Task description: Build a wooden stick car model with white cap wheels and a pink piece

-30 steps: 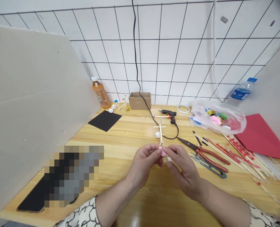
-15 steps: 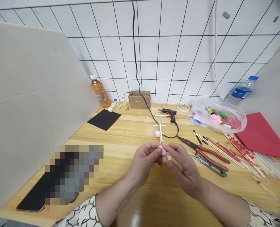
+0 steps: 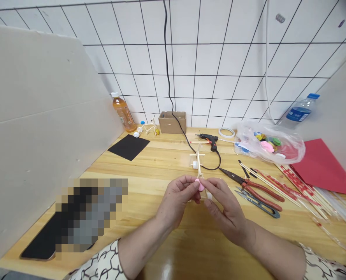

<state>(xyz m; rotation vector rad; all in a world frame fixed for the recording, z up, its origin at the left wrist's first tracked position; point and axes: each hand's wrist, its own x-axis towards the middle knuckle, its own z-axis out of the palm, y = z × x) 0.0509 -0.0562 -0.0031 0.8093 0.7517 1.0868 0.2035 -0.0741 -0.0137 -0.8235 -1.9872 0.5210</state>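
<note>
Between the thumb and fingers of my left hand (image 3: 177, 202) is a small pink, rounded piece (image 3: 200, 185); its exact kind is not clear. The index fingertip of my right hand (image 3: 229, 212) rests against the piece's right edge, while that thumb stays apart. Just beyond and partly beneath both hands, a thin wooden stick frame (image 3: 199, 163) lies on the table, its near part mostly hidden by my fingers. A white bottle cap (image 3: 195, 165) sits on the frame's far left, and another white cap (image 3: 209, 195) shows by my right fingertips.
A black glue gun (image 3: 208, 140) lies beyond the frame. To the right are pliers (image 3: 248, 184), thread snips (image 3: 260, 204), wooden sticks (image 3: 270, 182) and a plastic bag (image 3: 239, 136) of caps. Black paper (image 3: 129, 147) and a dark phone-like slab (image 3: 43, 241) are on the left.
The pink piece has turned and shifted very slightly left in my left fingers. My right hand has moved a little left with it. The stick frame has not moved.
</note>
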